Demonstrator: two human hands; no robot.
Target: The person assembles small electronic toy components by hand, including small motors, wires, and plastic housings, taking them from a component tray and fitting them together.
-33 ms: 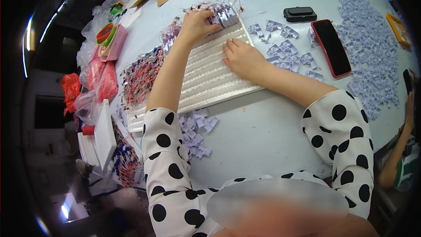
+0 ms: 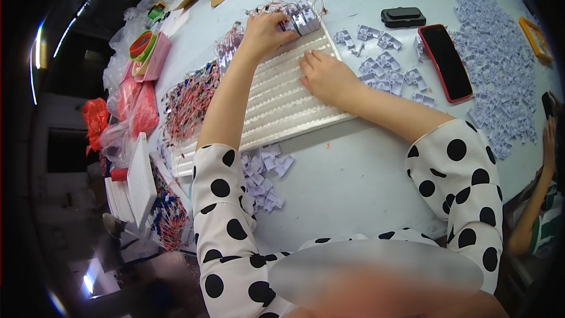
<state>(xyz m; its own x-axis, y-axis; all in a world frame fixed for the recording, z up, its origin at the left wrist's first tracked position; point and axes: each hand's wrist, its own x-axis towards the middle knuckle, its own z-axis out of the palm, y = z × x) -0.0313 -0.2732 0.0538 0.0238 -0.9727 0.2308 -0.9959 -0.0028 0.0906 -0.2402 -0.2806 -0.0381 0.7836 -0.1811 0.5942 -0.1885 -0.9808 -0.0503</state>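
Observation:
A white ridged tray [image 2: 276, 97] lies slanted in front of me. Along its far edge stands a row of small pale-lilac plastic housings [image 2: 305, 20] with thin red and dark wires. My left hand [image 2: 263, 34] is at this row, thumb and fingers closed on a plastic housing at its near side; the palm hides part of the row. On the tray's right part rests my right hand [image 2: 329, 79], fingers stretched over the ridges, with nothing visible in it. A tangle of wired parts [image 2: 191, 103] covers the tray's left end.
Loose housings [image 2: 385, 73] lie right of the tray, near a red-edged phone [image 2: 445, 63] and a black case [image 2: 403, 17]. A large heap of housings [image 2: 497, 70] spreads farther right. More housings [image 2: 262, 179] sit by my left forearm. Another person's arm [image 2: 535, 200] shows far right.

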